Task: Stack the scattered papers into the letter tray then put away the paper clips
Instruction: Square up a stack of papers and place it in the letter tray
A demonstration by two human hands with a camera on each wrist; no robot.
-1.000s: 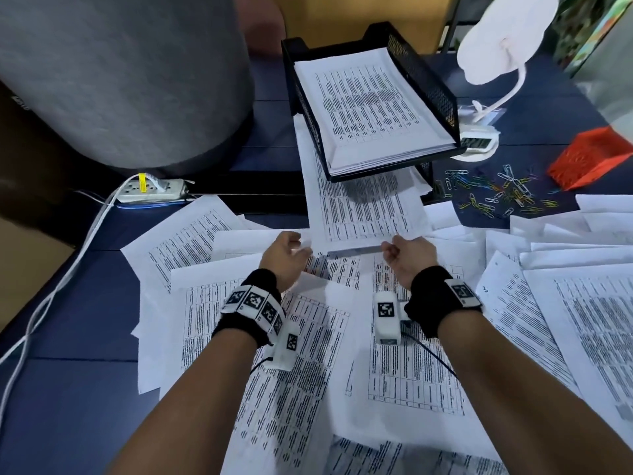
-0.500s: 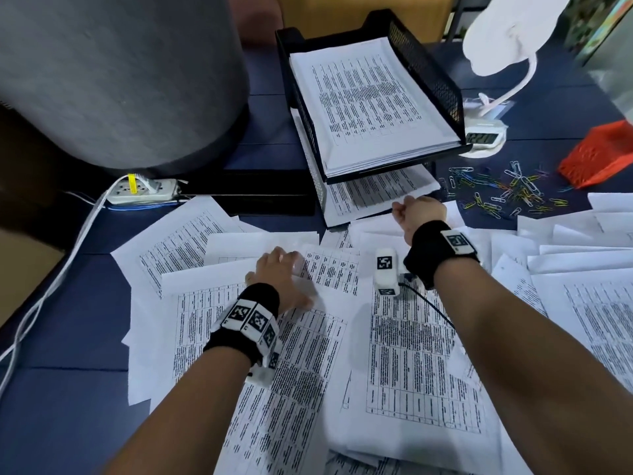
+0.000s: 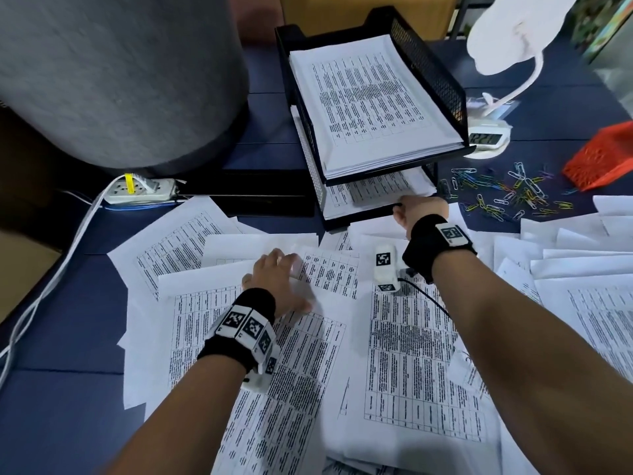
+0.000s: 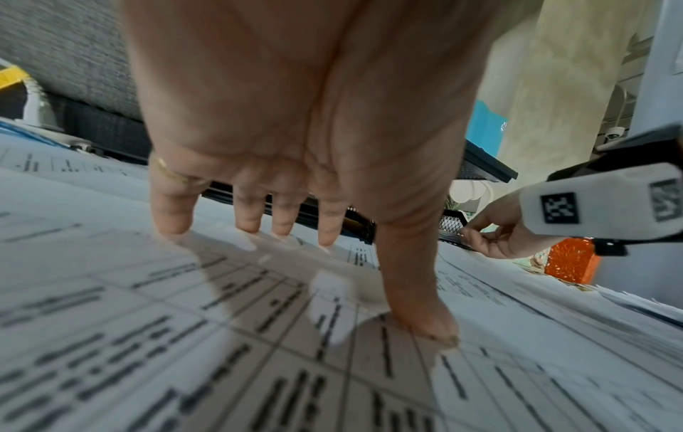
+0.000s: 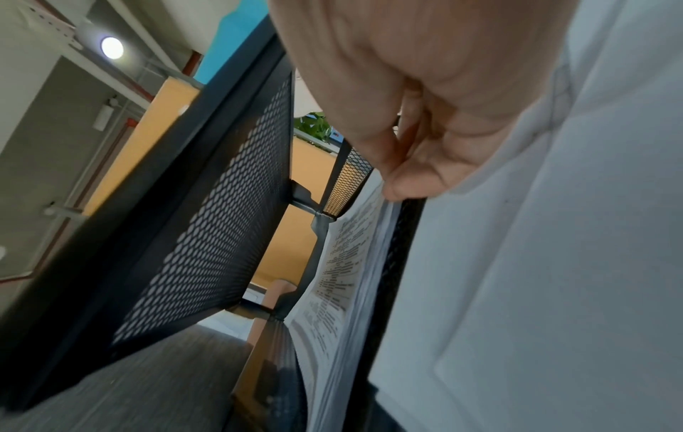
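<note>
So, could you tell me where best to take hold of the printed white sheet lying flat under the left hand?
Probably its bare near-left edge, from the left: the printed white sheet lies flat, with the left hand spread over its far part, and that edge overhangs lower sheets, so fingers can slip beneath.

black mesh letter tray (image 3: 428,73): 2 tiers | red perforated plastic basket (image 3: 603,156): 1 | white power strip (image 3: 140,190): 1 | hands: 2

Bare forearms, black wristbands (image 3: 432,242) on both wrists, white blocks with black square markers, white camera (image 3: 386,267) with thin black cable (image 3: 430,299), gold ring (image 4: 168,173) on left hand (image 3: 279,281)
</note>
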